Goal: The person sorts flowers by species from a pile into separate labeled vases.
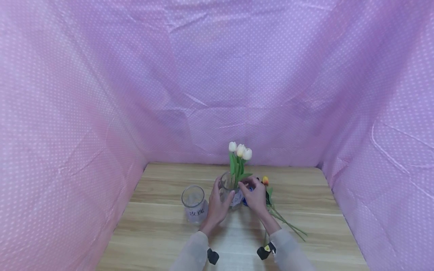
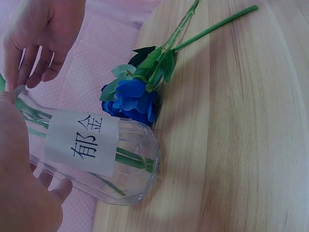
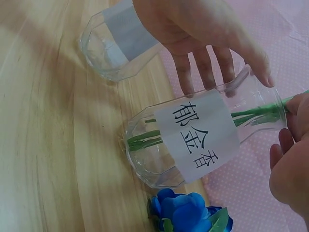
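A clear glass vase [image 3: 145, 166] with a white paper label [image 3: 198, 137] stands upright on the wooden table. My left hand [image 1: 218, 206] holds it from the left side, thumb in front and fingers behind. Three white tulips [image 1: 240, 150] rise out of its mouth, their green stems [image 2: 130, 158] reaching down inside the glass near the bottom. At the rim, my right hand [image 1: 256, 196] pinches the tulips' stems and leaves between thumb and fingers. Blue roses [image 2: 130, 99] lie on the table just right of the vase, partly hidden by my right hand in the head view.
A second labelled glass vase [image 1: 194, 207] stands to the left, with no flowers in it. Beyond my right hand lies an orange-yellow flower [image 1: 265, 181], with loose green stems [image 1: 291, 224] pointing toward the front right. Pink dotted cloth [image 1: 217, 82] hangs around the table [image 1: 152, 226].
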A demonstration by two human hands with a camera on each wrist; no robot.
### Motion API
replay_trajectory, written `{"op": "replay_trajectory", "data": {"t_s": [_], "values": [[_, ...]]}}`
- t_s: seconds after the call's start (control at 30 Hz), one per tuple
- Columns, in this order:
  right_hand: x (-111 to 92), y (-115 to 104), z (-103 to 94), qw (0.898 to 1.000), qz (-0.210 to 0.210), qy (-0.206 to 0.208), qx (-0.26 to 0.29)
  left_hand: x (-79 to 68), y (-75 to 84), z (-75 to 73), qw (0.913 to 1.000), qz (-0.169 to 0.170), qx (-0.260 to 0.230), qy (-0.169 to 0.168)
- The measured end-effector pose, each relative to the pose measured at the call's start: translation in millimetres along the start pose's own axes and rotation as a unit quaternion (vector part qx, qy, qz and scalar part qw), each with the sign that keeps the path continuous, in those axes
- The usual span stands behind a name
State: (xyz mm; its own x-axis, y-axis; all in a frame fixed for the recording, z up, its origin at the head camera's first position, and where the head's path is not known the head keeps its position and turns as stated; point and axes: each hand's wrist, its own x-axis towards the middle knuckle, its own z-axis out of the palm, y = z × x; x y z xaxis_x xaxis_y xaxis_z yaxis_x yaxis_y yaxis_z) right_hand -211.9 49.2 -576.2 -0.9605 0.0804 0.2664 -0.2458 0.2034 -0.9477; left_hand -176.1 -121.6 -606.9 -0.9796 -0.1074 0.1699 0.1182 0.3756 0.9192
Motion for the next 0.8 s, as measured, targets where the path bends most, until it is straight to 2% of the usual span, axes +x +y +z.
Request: {"op": "replay_trajectory", "data": {"t_s": [0.37,0.8], "values": [[-4,-1,-2.5,0.999,0.014,0.017,0.035,-0.5,1.8,1.4,1.0,-0.001,0.005,0.008],[-9,3,-13.4,0.997,0.0,0.016,0.075,-1.5,1.7,2.1,0.9999,-0.006,0.003,0.008]]}}
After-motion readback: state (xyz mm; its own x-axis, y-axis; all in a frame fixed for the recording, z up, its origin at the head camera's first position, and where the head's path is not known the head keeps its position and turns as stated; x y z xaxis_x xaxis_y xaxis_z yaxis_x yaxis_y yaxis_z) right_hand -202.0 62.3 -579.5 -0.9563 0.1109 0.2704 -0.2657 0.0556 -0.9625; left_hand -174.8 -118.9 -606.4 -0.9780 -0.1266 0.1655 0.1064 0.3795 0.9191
